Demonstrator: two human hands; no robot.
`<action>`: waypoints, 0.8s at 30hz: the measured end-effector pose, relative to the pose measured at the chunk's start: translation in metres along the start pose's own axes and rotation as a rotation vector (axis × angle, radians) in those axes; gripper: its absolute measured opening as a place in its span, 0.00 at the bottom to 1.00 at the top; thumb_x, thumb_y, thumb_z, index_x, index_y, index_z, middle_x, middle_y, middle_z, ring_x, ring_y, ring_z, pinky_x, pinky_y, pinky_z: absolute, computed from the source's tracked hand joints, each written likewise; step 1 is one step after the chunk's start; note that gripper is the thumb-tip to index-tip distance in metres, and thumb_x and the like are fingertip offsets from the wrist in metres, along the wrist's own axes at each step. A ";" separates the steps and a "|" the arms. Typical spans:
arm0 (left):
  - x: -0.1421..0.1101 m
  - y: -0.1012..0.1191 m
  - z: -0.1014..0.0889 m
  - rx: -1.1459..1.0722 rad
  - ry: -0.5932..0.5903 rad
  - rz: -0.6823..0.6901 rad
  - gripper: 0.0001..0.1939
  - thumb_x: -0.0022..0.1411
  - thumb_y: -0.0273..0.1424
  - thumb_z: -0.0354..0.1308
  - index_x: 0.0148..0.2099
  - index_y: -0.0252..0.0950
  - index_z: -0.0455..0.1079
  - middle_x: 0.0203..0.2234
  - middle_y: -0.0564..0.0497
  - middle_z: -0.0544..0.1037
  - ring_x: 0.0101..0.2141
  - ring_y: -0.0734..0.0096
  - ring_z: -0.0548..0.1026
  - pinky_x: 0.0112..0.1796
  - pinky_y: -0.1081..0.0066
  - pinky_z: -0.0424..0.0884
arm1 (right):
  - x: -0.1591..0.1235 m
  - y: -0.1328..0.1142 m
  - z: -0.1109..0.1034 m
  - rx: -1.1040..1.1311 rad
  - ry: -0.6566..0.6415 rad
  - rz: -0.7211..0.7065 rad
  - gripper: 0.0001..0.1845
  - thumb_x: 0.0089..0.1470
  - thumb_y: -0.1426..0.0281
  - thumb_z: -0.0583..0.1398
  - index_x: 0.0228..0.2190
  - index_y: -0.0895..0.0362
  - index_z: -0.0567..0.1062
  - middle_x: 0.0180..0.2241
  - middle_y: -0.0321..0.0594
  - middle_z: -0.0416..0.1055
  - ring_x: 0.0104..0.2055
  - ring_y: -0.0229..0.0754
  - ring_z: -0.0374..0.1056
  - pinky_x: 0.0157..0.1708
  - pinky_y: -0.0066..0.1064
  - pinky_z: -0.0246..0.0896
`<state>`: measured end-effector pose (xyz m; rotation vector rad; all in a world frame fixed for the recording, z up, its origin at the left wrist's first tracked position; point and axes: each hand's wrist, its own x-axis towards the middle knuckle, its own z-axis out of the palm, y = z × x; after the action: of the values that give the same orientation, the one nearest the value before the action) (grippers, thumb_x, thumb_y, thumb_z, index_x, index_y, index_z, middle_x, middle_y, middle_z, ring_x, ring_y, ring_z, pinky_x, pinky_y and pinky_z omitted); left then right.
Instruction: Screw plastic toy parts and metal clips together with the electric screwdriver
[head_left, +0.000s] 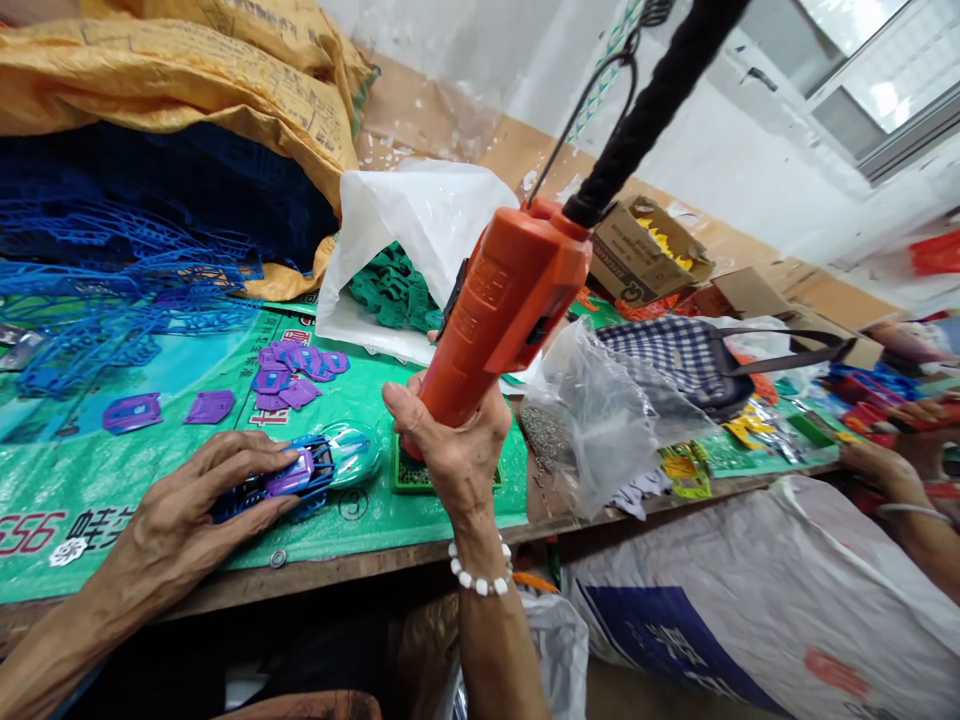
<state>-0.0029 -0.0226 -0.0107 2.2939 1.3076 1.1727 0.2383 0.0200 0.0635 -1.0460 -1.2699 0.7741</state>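
Observation:
My left hand (pixel 214 480) is closed round a toy car (pixel 300 470) with a blue frame, a purple panel and a teal front, resting on the green table cover. My right hand (pixel 457 440) grips an orange electric screwdriver (pixel 502 300), its black coiled cord rising to the upper right. The screwdriver's tip is hidden behind my hand, over a small green tray (pixel 409 478) of tiny metal pieces. Purple panels (pixel 292 370) lie in a loose pile beyond the car, with two more panels to its left.
Blue frames (pixel 112 310) spill from a yellow sack (pixel 187 70) at the left. A white bag (pixel 420 205) holds green parts (pixel 397 285). Clear plastic (pixel 600 410), a checkered bag (pixel 675 360) and a carton (pixel 645 255) stand right. A co-worker's hand (pixel 885 470) is at the far right.

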 end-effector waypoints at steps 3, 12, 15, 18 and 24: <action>0.002 0.002 -0.002 0.023 -0.001 0.025 0.16 0.69 0.47 0.59 0.53 0.47 0.74 0.46 0.54 0.80 0.48 0.70 0.80 0.55 0.73 0.72 | 0.003 -0.004 0.001 0.002 0.016 -0.019 0.30 0.41 0.58 0.73 0.45 0.51 0.73 0.28 0.31 0.72 0.24 0.40 0.69 0.27 0.35 0.70; 0.003 0.003 -0.002 0.046 -0.019 0.042 0.17 0.70 0.48 0.57 0.53 0.45 0.74 0.46 0.54 0.79 0.48 0.73 0.79 0.55 0.77 0.71 | 0.003 0.000 0.006 0.036 0.016 -0.006 0.27 0.42 0.57 0.73 0.42 0.51 0.72 0.25 0.29 0.70 0.21 0.38 0.66 0.21 0.32 0.64; 0.002 0.002 -0.002 0.046 -0.004 0.056 0.16 0.70 0.48 0.57 0.53 0.47 0.73 0.45 0.55 0.79 0.48 0.74 0.79 0.55 0.78 0.72 | 0.004 0.003 0.007 -0.016 0.027 -0.011 0.29 0.42 0.57 0.73 0.44 0.51 0.72 0.26 0.31 0.71 0.23 0.39 0.66 0.22 0.33 0.65; 0.001 0.001 -0.001 0.051 0.006 0.031 0.17 0.69 0.49 0.57 0.52 0.47 0.74 0.45 0.55 0.80 0.47 0.72 0.80 0.54 0.75 0.74 | 0.006 0.006 0.007 -0.054 0.017 -0.021 0.27 0.42 0.57 0.72 0.44 0.50 0.73 0.27 0.32 0.72 0.24 0.39 0.67 0.23 0.33 0.67; -0.002 -0.001 -0.001 0.029 -0.017 -0.019 0.18 0.68 0.49 0.59 0.53 0.46 0.74 0.46 0.53 0.79 0.48 0.69 0.79 0.54 0.72 0.75 | 0.008 0.009 0.005 -0.063 0.024 -0.031 0.28 0.43 0.56 0.71 0.44 0.50 0.72 0.26 0.31 0.71 0.24 0.39 0.66 0.24 0.34 0.68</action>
<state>-0.0047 -0.0244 -0.0116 2.3009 1.3463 1.1333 0.2352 0.0318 0.0579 -1.0810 -1.2942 0.7001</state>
